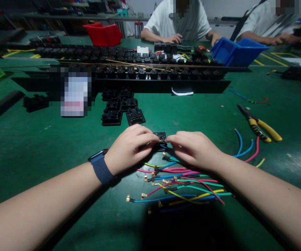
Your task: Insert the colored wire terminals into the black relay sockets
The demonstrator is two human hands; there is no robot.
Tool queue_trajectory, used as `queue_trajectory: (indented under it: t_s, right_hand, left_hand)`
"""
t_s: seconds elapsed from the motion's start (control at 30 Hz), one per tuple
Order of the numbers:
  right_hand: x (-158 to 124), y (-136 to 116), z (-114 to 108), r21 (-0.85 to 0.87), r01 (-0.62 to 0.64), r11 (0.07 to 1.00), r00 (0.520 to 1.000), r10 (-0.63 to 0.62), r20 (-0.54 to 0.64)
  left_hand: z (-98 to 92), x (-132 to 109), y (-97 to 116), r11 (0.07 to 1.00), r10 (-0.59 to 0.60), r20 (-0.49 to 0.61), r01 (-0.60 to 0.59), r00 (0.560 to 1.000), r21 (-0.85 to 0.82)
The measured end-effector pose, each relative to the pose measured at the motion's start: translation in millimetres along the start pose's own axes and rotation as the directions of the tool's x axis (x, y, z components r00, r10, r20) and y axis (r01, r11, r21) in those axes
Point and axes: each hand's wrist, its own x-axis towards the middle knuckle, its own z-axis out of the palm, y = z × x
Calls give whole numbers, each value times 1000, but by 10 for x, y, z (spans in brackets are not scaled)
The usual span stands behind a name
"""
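Observation:
My left hand (131,146), with a dark blue watch band on its wrist, and my right hand (192,148) meet at a small black socket block (161,137) on the green table. Both hands have their fingers curled round it, the left from the left side, the right from the right. A blue wire end shows under the block by my right fingertips. Below the hands lies a bundle of coloured wires (182,186) with brass terminals, spread toward me. Whether my right fingers also pinch a wire is hidden.
Several loose black socket blocks (121,106) lie just beyond my hands. A long black rack of sockets (155,75) crosses the table. Yellow-handled pliers (260,125) lie at right, near stray wires. Red bin (103,34) and blue bin (238,50) stand behind; two people sit opposite.

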Motion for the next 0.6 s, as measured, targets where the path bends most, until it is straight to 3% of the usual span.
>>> queue_trajectory:
  t_s: [0.6]
  right_hand:
    - [3,2,-1,-41,29,999,999,-30,-17]
  left_hand:
    - [-2,-4,-9,1000,-29,37,29,999,-6]
